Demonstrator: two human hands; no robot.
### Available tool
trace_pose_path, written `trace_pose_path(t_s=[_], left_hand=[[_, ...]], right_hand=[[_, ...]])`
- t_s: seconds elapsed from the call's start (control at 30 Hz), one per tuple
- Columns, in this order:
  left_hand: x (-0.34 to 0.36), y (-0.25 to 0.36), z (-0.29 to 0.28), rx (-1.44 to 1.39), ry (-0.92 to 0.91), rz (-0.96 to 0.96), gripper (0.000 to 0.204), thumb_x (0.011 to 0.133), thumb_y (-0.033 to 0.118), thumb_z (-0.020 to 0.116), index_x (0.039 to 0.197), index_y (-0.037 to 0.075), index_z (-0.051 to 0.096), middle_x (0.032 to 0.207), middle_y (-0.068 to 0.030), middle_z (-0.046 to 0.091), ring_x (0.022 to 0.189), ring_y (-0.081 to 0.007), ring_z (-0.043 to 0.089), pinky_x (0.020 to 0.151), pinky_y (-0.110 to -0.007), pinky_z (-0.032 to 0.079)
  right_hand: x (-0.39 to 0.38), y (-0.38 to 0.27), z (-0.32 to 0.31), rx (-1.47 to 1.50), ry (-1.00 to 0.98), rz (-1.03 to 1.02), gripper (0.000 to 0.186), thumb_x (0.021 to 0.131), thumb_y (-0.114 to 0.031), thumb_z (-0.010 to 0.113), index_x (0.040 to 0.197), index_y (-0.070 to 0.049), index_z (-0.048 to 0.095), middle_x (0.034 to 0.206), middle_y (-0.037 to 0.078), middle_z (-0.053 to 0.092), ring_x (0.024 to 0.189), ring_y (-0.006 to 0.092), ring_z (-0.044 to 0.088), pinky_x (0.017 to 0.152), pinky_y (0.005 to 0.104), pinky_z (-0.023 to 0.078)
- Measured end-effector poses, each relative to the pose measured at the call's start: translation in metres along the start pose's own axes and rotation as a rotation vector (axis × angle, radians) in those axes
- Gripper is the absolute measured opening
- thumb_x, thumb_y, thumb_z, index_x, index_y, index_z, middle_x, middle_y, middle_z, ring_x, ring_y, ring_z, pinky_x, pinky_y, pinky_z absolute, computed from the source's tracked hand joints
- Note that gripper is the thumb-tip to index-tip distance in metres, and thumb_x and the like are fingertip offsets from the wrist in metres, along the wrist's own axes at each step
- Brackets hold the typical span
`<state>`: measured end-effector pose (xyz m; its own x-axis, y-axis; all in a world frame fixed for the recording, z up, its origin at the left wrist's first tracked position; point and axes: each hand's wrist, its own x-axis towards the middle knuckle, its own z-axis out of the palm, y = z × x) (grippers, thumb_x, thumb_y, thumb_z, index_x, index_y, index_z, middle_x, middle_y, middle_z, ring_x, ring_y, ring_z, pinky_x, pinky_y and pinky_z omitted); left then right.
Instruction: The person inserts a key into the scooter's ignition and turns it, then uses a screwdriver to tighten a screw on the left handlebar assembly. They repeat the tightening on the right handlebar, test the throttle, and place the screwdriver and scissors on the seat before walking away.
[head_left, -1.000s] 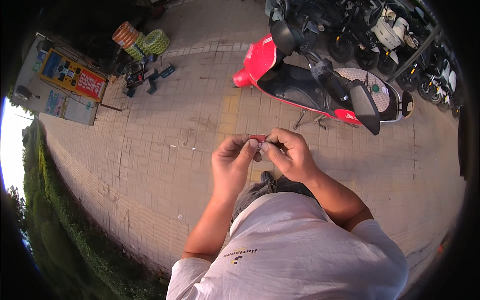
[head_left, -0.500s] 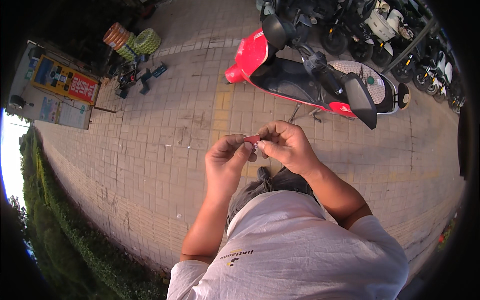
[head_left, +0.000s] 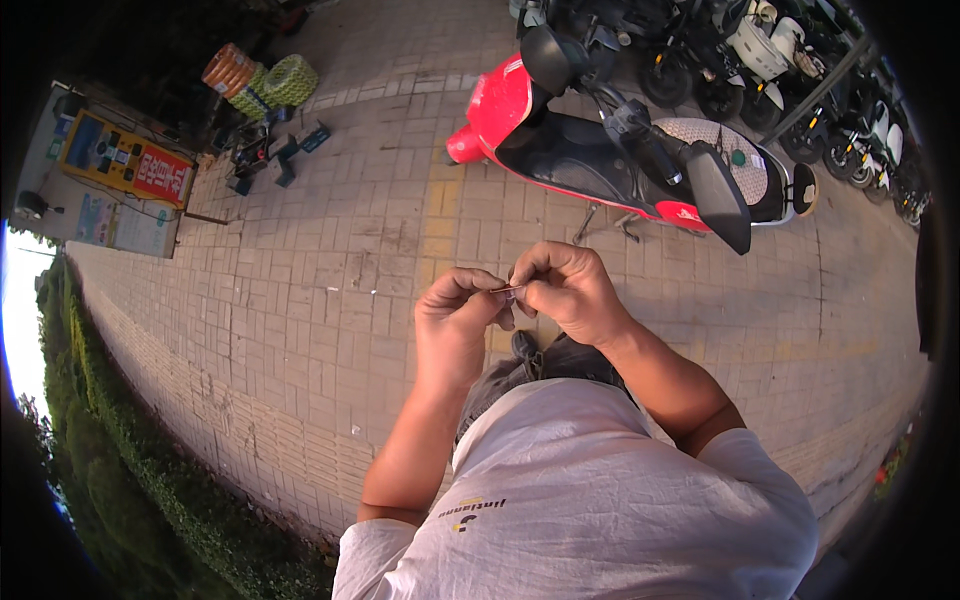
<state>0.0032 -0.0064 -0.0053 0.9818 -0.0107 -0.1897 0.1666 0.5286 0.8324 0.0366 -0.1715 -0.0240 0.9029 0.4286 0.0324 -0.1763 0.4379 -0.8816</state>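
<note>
Held out over the paving at chest height, a small thin item (head_left: 507, 292), now nearly edge-on, is pinched between my fingertips; its detail is too small to make out. My left hand (head_left: 455, 320) grips it from the left with thumb and curled fingers. My right hand (head_left: 570, 295) pinches it from the right, the fingertips close against the left ones. A red scooter (head_left: 495, 100) with a black deck and patterned seat stands beyond my hands, at the upper right.
Many parked scooters (head_left: 760, 55) crowd the upper right beside a metal pole (head_left: 820, 85). A yellow and red signboard (head_left: 110, 150) stands left. Orange and green coils (head_left: 285, 82) sit near dark clutter (head_left: 280, 150). A hedge (head_left: 130, 430) lines the left side of the brick paving (head_left: 300, 330).
The small item showed a flat red face earlier and now shows mostly a thin edge. My right hand has shifted slightly up and left, and the view has shifted a little.
</note>
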Motion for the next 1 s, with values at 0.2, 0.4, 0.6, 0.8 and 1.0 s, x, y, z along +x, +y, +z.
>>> trace_pose_path(t_s=[0.2, 0.4, 0.6, 0.8, 1.0], left_hand=[[-0.003, -0.01, -0.002, 0.304, -0.002, 0.266, 0.012, 0.089, -0.009, 0.058, 0.093, -0.002, 0.067, 0.089, -0.0106, 0.069, 0.076, -0.0142, 0.065, 0.069, -0.028, 0.055], [-0.004, -0.006, -0.005, 0.403, -0.078, 0.31, 0.014, 0.088, -0.012, 0.059, 0.099, -0.005, 0.066, 0.097, -0.0083, 0.066, 0.089, -0.0135, 0.065, 0.079, -0.027, 0.054], [-0.012, 0.002, -0.002, 0.295, -0.093, 0.146, 0.018, 0.092, -0.003, 0.066, 0.111, -0.004, 0.067, 0.102, -0.0085, 0.07, 0.093, -0.0135, 0.066, 0.082, -0.027, 0.054], [-0.016, -0.001, 0.003, 0.461, -0.054, 0.234, 0.015, 0.095, 0.003, 0.067, 0.107, -0.005, 0.07, 0.092, -0.0085, 0.072, 0.081, -0.0126, 0.066, 0.074, -0.027, 0.055], [-0.018, -0.002, -0.001, 0.492, -0.081, 0.267, 0.012, 0.096, 0.004, 0.065, 0.103, -0.005, 0.07, 0.088, -0.0085, 0.071, 0.076, -0.0128, 0.065, 0.069, -0.027, 0.054]], right_hand=[[-0.004, -0.012, -0.001, -0.059, 0.015, 0.028, 0.01, 0.09, 0.0, 0.062, 0.098, 0.001, 0.067, 0.087, 0.002, 0.066, 0.076, 0.0067, 0.059, 0.066, 0.0229, 0.05], [-0.007, -0.012, 0.002, -0.034, 0.045, 0.055, 0.012, 0.092, -0.003, 0.062, 0.101, 0.003, 0.068, 0.09, 0.005, 0.069, 0.08, 0.0086, 0.064, 0.07, 0.0235, 0.052], [-0.014, -0.018, 0.008, -0.108, 0.081, 0.041, 0.012, 0.092, 0.001, 0.062, 0.103, 0.003, 0.066, 0.095, 0.006, 0.069, 0.089, 0.0105, 0.067, 0.076, 0.0251, 0.055], [-0.017, -0.019, 0.012, -0.337, 0.075, -0.187, 0.015, 0.093, 0.002, 0.062, 0.107, 0.007, 0.064, 0.097, 0.008, 0.067, 0.088, 0.0126, 0.067, 0.076, 0.0273, 0.057], [-0.016, -0.023, 0.007, -0.18, -0.041, -0.106, 0.014, 0.095, 0.002, 0.062, 0.108, 0.007, 0.064, 0.096, 0.008, 0.067, 0.086, 0.0149, 0.068, 0.075, 0.0272, 0.057]])
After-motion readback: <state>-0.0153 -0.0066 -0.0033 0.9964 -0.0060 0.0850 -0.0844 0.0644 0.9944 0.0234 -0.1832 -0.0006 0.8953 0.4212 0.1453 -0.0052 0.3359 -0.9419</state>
